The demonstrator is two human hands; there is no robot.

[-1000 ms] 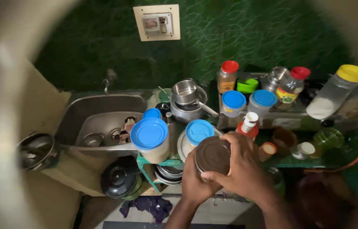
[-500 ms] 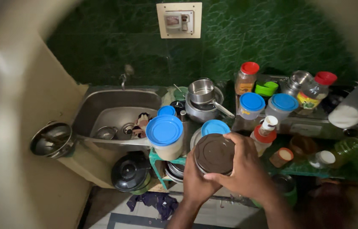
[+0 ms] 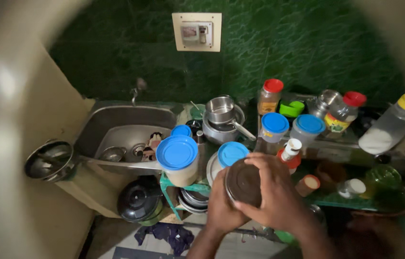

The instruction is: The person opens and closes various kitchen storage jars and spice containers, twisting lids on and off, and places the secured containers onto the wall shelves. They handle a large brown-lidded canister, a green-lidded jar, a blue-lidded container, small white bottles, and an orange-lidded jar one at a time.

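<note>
A dark green wall (image 3: 308, 43) with a pale crackle pattern fills the back, dimly lit. A cream switch plate (image 3: 196, 31) is mounted on it, above the steel sink (image 3: 116, 120). A small tap (image 3: 137, 91) sits at the sink's rear edge. Left of the sink stands a cream wall (image 3: 15, 120). Below the sink, a pale floor (image 3: 116, 244) shows.

I was standing in a small, dimly lit home kitchen. A stainless steel sink basin (image 3: 116, 125) with a wall tap (image 3: 135, 92) sat against a dark green textured wall (image 3: 308, 43). Stacked steel pots (image 3: 221, 117) stood beside it. Blue-lidded plastic tubs (image 3: 177, 158), a red-capped spice jar (image 3: 269, 96) and a yellow-lidded clear jar of white powder (image 3: 389, 127) crowded the counter. A black pot lid (image 3: 138, 201) rested below.
</note>
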